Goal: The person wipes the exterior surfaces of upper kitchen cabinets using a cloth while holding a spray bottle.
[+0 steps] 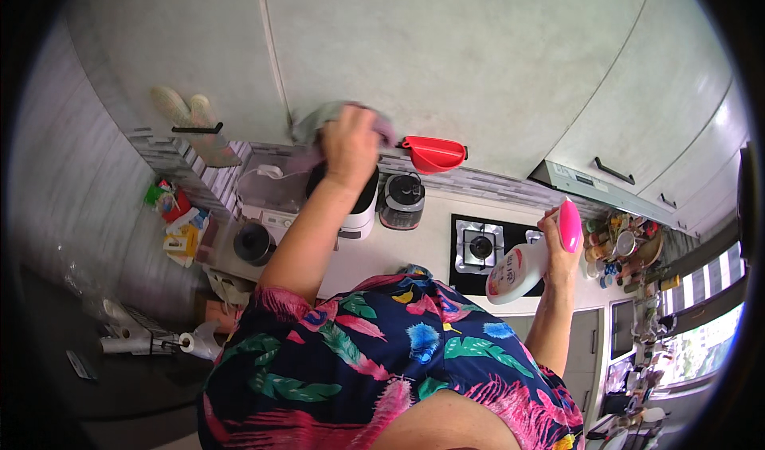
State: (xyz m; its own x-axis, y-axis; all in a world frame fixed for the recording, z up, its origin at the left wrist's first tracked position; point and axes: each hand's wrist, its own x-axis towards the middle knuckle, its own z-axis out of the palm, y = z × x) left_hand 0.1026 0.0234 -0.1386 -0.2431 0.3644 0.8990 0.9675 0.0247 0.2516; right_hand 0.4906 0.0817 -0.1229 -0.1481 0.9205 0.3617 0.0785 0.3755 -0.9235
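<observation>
My left hand (349, 148) is raised in front of the upper cabinet, gripping a grey and mauve cloth (323, 115). The cloth lies against the lower part of the cabinet door (418, 61), and both it and the hand are blurred. Out to the right, over the gas hob (478, 244), my right hand (562, 250) holds a white spray bottle (517, 273) with a pink trigger head (569, 226). The bottle is tilted, its label bearing writing. Just right of the cloth, a red pouring funnel or scoop (435, 154) hangs at the cabinet's lower edge.
Below the cloth stand a white appliance (361, 226) with a dark top and a grey multicooker (403, 202). A dark pot (254, 244) is at left. Oven mitts (191, 112) hang from a black handle. The range hood (588, 184) juts out at right, above jars (597, 253).
</observation>
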